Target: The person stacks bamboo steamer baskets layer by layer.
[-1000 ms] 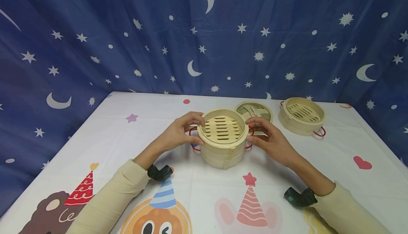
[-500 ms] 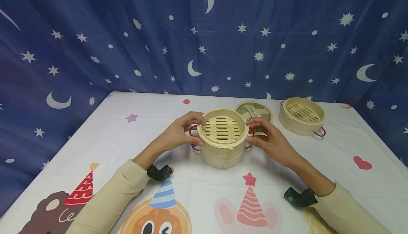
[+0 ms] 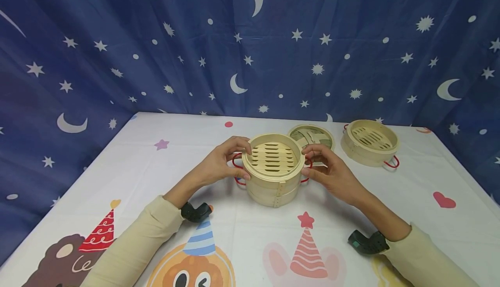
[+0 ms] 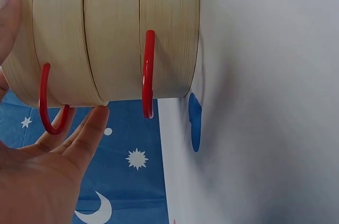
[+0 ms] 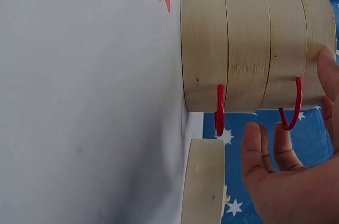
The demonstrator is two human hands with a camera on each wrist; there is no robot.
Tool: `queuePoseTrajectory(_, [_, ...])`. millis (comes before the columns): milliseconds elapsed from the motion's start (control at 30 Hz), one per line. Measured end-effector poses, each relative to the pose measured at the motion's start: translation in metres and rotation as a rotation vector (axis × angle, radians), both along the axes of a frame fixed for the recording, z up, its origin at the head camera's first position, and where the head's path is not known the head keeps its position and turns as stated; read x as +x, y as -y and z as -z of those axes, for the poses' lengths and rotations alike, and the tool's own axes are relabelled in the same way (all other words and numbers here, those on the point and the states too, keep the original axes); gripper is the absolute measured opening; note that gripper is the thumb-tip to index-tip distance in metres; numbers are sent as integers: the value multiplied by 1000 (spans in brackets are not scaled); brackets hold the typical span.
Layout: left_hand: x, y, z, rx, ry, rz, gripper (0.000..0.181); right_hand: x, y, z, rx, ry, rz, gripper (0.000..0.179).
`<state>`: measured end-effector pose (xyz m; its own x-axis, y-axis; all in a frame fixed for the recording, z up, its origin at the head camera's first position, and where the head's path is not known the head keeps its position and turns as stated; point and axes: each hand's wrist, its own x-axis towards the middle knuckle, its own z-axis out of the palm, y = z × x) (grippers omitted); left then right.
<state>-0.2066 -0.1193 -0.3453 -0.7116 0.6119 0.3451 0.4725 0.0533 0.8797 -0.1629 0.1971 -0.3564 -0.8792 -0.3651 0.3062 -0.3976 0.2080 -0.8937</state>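
Two bamboo steamer baskets [image 3: 265, 191] stand stacked upright on the table, the upper one showing its slatted floor [image 3: 272, 159]. My left hand [image 3: 216, 163] holds the upper basket's left side, thumb on the outer wall and a fingertip over the rim. Opposite, my right hand [image 3: 336, 172] grips the right side of that rim between thumb and fingers. Each tier has a red loop handle, seen as the upper handle [image 4: 43, 102] and lower handle [image 4: 148, 75] in the left wrist view. In the right wrist view, several fingers [image 5: 251, 147] lie beside the upper handle, off the wall.
Behind the stack, partly hidden by it and my right hand, lies a round woven bamboo lid [image 3: 312, 134]. Farther right stands another steamer basket [image 3: 357, 151] with red handles. A printed white cloth [image 3: 187, 126] covers the table; a blue starry curtain [image 3: 273, 48] hangs behind.
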Motion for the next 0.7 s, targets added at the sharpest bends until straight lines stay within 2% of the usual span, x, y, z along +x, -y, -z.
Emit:
queuePoseTrajectory(300, [1, -1, 0, -7, 1, -22, 53, 1, 1, -1, 2, -4, -5, 43])
queuePoseTrajectory(700, [4, -4, 7, 62, -42, -35, 55, 0, 1, -1, 7, 2, -11, 43])
